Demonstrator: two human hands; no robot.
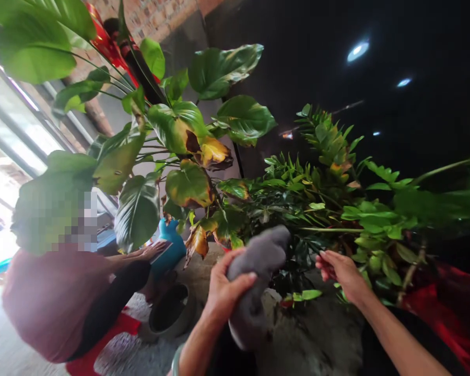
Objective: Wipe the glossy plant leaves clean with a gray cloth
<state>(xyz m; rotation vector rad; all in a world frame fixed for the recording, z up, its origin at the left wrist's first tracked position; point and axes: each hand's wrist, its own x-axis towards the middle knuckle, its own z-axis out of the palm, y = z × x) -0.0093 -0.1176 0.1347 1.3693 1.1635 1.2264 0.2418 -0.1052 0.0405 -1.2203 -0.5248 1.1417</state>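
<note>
A crumpled grey cloth [258,261] is bunched in my left hand [223,287], its thumb pressed over the front and the lower end hanging down. To the right, my right hand [339,271] has its fingers curled together, pinching the tip of a dark green leaf [303,248] at the edge of a low leafy plant. The cloth is a short way left of those fingers, apart from them. Glossy green plants [325,141] with small leaflets stand just beyond both hands. A loose green leaf [307,295] lies below, between my hands.
A tall plant with broad, partly browned leaves [186,183] leans in from the left. Another person [58,303] sits there on a red stool [102,350], hand by a blue container [170,250]. A dark round pot [172,310] stands nearby. Behind is a shiny black wall [297,52].
</note>
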